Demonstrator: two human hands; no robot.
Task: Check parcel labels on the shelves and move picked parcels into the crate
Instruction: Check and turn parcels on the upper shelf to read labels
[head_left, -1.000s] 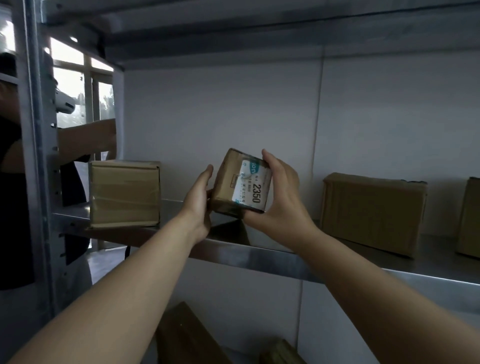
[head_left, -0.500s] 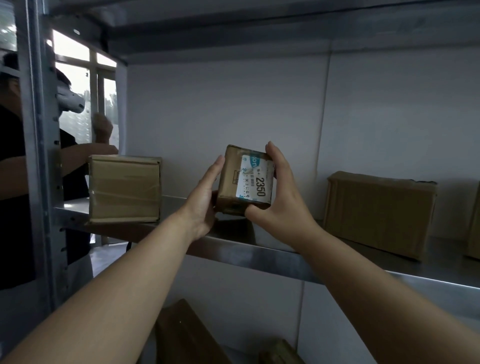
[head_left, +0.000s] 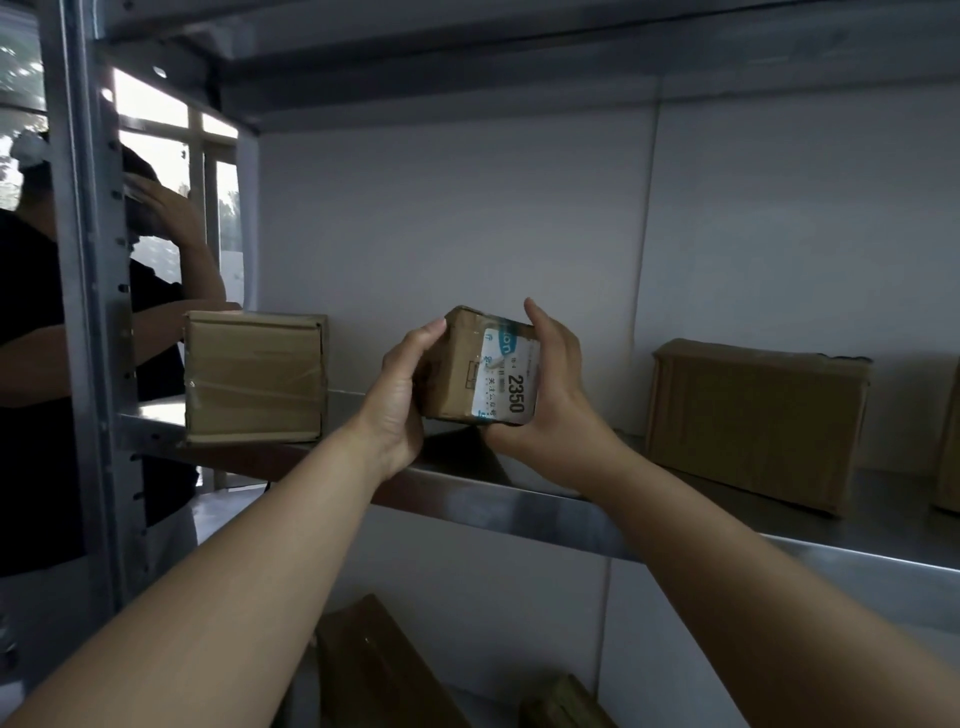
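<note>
Above the front edge of a metal shelf (head_left: 519, 501), a small parcel (head_left: 462, 374) of brown cardboard is held up off the shelf between both hands. Its white label (head_left: 506, 384), printed with "2350", faces the camera and is turned sideways. The left hand (head_left: 397, 400) grips the parcel's left side, fingers (head_left: 431, 332) curled against the cardboard. The right hand (head_left: 556, 400) grips the right side, fingers (head_left: 540, 322) wrapped over the label's edge. A taped box (head_left: 254, 376) stands on the shelf to the left, and a larger box (head_left: 753, 421) stands well apart to the right, near the back wall. Two more parcels (head_left: 379, 670) lie on the level below. Beyond the perforated upright post (head_left: 83, 312) at far left, another person (head_left: 31, 364) in dark clothing stands before a bright window (head_left: 156, 135), one hand raised to the head.
</note>
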